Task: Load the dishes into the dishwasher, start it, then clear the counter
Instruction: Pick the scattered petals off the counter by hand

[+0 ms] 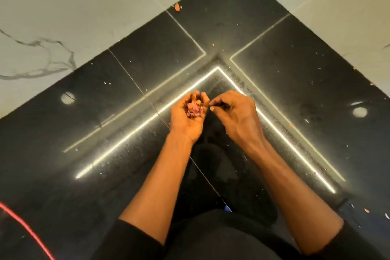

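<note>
My left hand [183,123] is cupped palm up over the black counter [130,69] and holds a small heap of pink and orange peel scraps [194,108]. Right beside it, my right hand [234,114] hovers palm down with its fingers curled. Its thumb and forefinger tips are drawn together next to the heap, and I see nothing between them. Both hands are above the inner corner of the counter. No dishes or dishwasher are in view.
White marble walls [52,6] meet behind the counter corner. A larger orange scrap [177,7] lies at the back by the wall, and small crumbs [366,210] are scattered at the right. A red cable [27,230] crosses the lower left.
</note>
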